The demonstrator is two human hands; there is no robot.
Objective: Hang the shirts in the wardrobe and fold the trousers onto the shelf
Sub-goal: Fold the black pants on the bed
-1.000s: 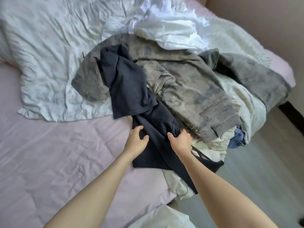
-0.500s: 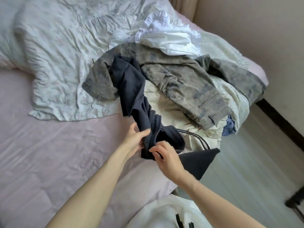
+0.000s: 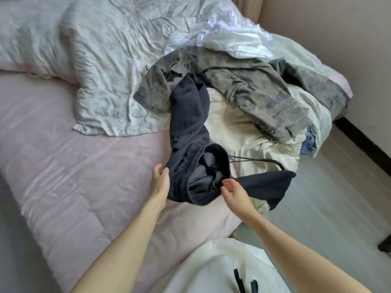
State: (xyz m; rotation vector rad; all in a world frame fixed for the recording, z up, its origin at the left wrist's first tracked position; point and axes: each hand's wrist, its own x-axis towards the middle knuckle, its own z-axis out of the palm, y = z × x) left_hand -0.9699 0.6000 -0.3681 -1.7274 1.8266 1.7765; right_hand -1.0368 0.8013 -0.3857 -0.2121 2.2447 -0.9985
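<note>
Dark navy trousers (image 3: 190, 123) lie across a heap of clothes on the pink bed (image 3: 63, 166), their waistband opened toward me with a drawstring trailing right. My left hand (image 3: 161, 182) grips the waistband's left side. My right hand (image 3: 233, 190) pinches the waistband's near right edge. Behind them lie a grey washed denim garment (image 3: 260, 96), a cream garment (image 3: 237, 132) and white shirts (image 3: 232, 41).
A crumpled floral duvet (image 3: 101, 60) covers the bed's far left. Some blue denim (image 3: 310, 142) peeks from the heap at the bed's right edge. Grey floor (image 3: 328, 197) and a beige wall (image 3: 349, 39) lie to the right. My white top fills the bottom.
Both hands have gathered the navy trousers toward me and spread the waistband open. The cream garment beneath is now uncovered. The view has shifted back.
</note>
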